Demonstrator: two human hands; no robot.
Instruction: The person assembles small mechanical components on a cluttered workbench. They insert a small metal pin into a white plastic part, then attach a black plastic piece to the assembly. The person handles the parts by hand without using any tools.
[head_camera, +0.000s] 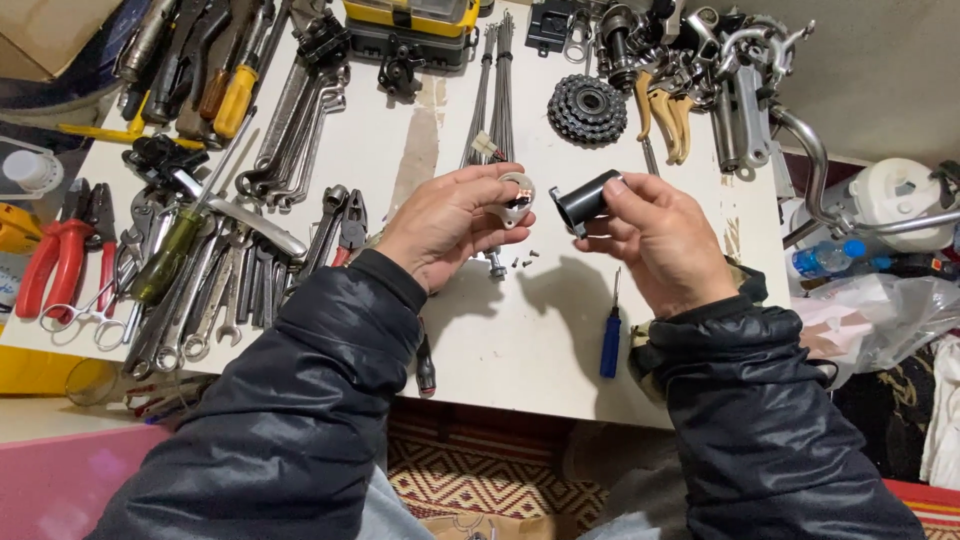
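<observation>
Our left hand (450, 225) pinches a small round metal part (516, 198) between thumb and fingertips, closed firmly on it; copper-coloured bits show inside its ring. Our right hand (655, 235) is clamped on a short black tube (585, 200), open end turned toward the round part. The two pieces sit just apart, held above the middle of the white desk (520, 340).

Directly beneath the hands a few tiny screws (525, 258) lie loose on the desk, beside an upright bolt (496, 265). Nearer the front edge, a small blue-handled screwdriver (611, 335) lies by our right wrist.

Further out, a bundle of thin spokes (492, 90) runs toward the back edge, with a dark toothed cog cluster (587, 108) to its right. The back right corner holds a heap of chrome bicycle parts (720, 70). The left side is crowded with spanners (215, 290), and red-handled pliers (60, 250) lie at the left edge. A yellow and black case (410, 25) stands at the back edge.

We judge the risks to be these: the round part is held only by fingertips and could slip, landing among the screws and scattering them off the desk. Our dark sleeves hang close to the screws too, and a careless sweep could brush them away.
</observation>
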